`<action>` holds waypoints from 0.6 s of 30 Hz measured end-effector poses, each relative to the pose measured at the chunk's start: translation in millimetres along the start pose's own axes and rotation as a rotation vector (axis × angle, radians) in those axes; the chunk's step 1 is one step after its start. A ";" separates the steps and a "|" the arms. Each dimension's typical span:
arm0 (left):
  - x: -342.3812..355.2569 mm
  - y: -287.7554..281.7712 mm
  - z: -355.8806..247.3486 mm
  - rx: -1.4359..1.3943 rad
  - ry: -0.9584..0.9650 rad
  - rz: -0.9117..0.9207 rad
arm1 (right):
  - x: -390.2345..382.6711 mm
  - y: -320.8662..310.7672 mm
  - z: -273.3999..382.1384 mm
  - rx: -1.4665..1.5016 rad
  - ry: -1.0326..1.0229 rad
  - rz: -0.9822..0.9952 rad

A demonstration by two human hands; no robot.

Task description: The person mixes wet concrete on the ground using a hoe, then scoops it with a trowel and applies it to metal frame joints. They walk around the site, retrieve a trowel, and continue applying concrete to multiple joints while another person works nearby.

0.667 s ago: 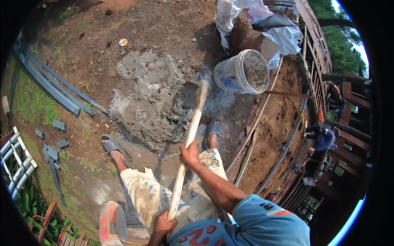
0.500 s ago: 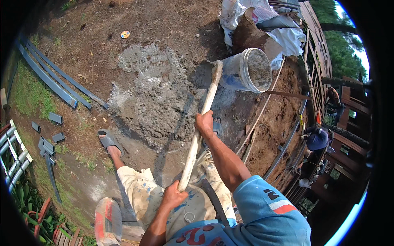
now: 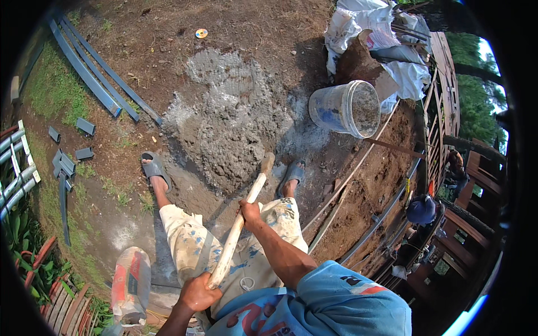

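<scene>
My right hand (image 3: 250, 211) is closed around the middle of a hoe's pale wooden handle (image 3: 235, 232). Lower down, by my left thigh, my left hand (image 3: 197, 291) grips its near end. The handle slants up and away to the right, and its mortar-smeared far end rests at the near right edge of a heap of wet grey mortar (image 3: 235, 129). The hoe's blade is hidden there. My sandalled feet stand apart on either side of the heap's near edge.
A mortar-stained bucket (image 3: 347, 109) lies tipped right of the heap. White sacks (image 3: 364, 33) lie behind it. Metal channels (image 3: 92, 75) and short offcuts (image 3: 66, 162) are at left, a cement bag (image 3: 130, 283) near my left. A person in dark blue (image 3: 421, 210) is far right.
Both hands have drawn the hoe back toward me and leftward. Its far end has come from beside the bucket to the heap's near right edge. The view has shifted too.
</scene>
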State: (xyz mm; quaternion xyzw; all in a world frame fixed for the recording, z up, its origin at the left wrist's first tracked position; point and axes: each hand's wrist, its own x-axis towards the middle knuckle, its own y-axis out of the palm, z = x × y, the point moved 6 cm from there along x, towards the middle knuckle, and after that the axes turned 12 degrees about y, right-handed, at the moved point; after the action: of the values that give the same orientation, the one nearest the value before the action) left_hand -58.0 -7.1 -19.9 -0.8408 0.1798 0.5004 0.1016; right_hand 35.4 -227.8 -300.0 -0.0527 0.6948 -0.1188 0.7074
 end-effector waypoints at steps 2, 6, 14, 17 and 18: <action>-26.3 -23.3 44.2 0.037 -0.055 0.080 | -26.0 18.5 -18.1 -0.038 -0.033 0.005; -72.8 -70.9 166.8 0.277 -0.165 0.110 | -84.1 64.9 -84.2 -0.028 0.124 0.121; -24.2 -103.4 283.6 0.521 -0.037 -0.300 | -136.1 94.0 -78.5 0.135 0.066 0.214; 30.6 -97.3 232.8 0.509 0.153 -0.401 | -133.4 75.2 -9.4 0.131 -0.140 0.236; 44.9 -94.1 204.6 0.465 0.240 -0.427 | -128.2 66.6 24.0 0.111 -0.190 0.233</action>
State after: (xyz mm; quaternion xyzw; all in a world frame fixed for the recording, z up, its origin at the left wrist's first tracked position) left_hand -165.1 141.7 -158.1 -0.8667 0.1196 0.3108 0.3712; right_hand 64.8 -134.7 -190.9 0.0563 0.6184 -0.0684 0.7808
